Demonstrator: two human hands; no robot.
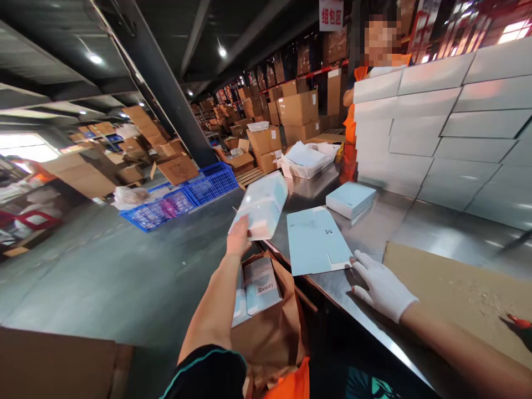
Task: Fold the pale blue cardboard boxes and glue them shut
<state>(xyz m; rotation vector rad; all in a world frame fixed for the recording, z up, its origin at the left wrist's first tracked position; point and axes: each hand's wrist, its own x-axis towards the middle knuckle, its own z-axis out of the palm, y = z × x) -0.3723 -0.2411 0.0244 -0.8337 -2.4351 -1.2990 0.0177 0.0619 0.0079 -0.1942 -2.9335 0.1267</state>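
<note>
My left hand (238,236), bare, grips the near edge of a glossy pale blue-and-white package (266,202). It holds the package up beyond an open brown paper bag (266,338). In the bag's mouth lie light blue boxes (261,284), one with a printed white label. My right hand (380,285), in a white glove with bare fingertips, is open over the metal table. Its fingertips touch the near right corner of a flat light blue carton (316,244) with a handwritten mark. Just beyond that stands a closed light blue box (350,199).
White boxes (453,127) are stacked high at the table's (384,224) right. A white basket (308,166) with packets stands at the far end, a brown cardboard sheet (453,299) near right. Blue crates (211,185) rest on the floor leftward. Behind the stack is a person in orange (350,127).
</note>
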